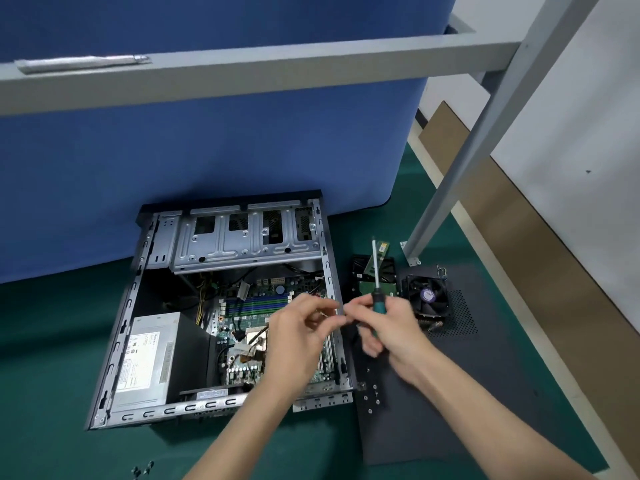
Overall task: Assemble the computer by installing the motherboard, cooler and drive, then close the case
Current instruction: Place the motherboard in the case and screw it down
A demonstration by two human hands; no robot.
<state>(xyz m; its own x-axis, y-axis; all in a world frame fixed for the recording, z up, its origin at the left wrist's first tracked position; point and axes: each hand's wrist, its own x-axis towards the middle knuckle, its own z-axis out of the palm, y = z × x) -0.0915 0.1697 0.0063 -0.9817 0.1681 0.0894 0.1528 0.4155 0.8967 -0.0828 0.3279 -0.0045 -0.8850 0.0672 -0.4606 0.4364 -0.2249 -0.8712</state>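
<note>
At the lower right of the frame a dark side panel (433, 393) lies on the green worktop (52, 358). Above it, mid-frame, the right hand (384, 323) grips a screwdriver (375, 278) with its shaft pointing up. The left hand (298, 327) has its fingers (329, 315) pinched narrow beside it; whether they hold anything is too blurred to tell. Under the left hand the open case (114, 344) holds the motherboard (256, 303). Right of the case lie the drive (360, 268) and, further right, the cooler (427, 296).

Bright, even, diffuse light from above. Soft faint shadows on desk (52, 341) near the case (119, 341) and beneath forearms. Motion blur on left hand (298, 330), right hand (388, 327), screwdriver (375, 278) handle. Wide-angle bowing of far grey beam (277, 67); softened corners.
</note>
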